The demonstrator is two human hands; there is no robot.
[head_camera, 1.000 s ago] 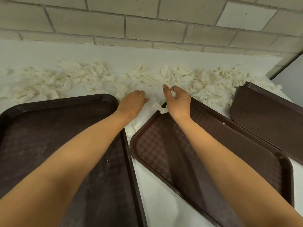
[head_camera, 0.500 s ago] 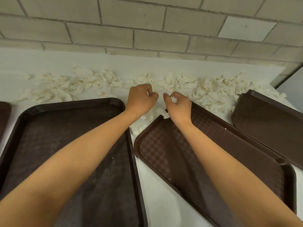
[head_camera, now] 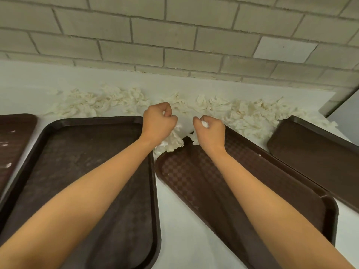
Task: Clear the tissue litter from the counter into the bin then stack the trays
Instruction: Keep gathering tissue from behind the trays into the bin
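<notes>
White tissue, crumpled, showed in both hands. Right hand [head_camera: 210, 131]: fingers curled into a fist round a small wad of tissue [head_camera: 204, 123], with more trailing below the palm. Left hand [head_camera: 158, 122]: also fisted, with a fleck of white visible between thumb and fingers. A loose clump [head_camera: 172, 141] sat directly beneath it. Could not tell whether that clump hung from the grip or rested on the surface.

Four dark brown rectangular plastic trays lay flat, side by side, on the white surface [head_camera: 174, 220]. The left-middle tray [head_camera: 77, 171] sat under the left forearm. The right-middle tray [head_camera: 194, 181], checker-textured and set at an angle, sat under the right forearm, its far corner touching the clump. The far-right tray [head_camera: 310, 152] and far-left tray [head_camera: 13, 142] were cut off by the frame edges. The far-left one carried a few white flecks.

A band of tissue litter [head_camera: 252, 113] ran along the surface beyond the trays, densest at the right, where it met the far-right tray's rim. A bare strip separated it from the beige block wall [head_camera: 174, 35].
</notes>
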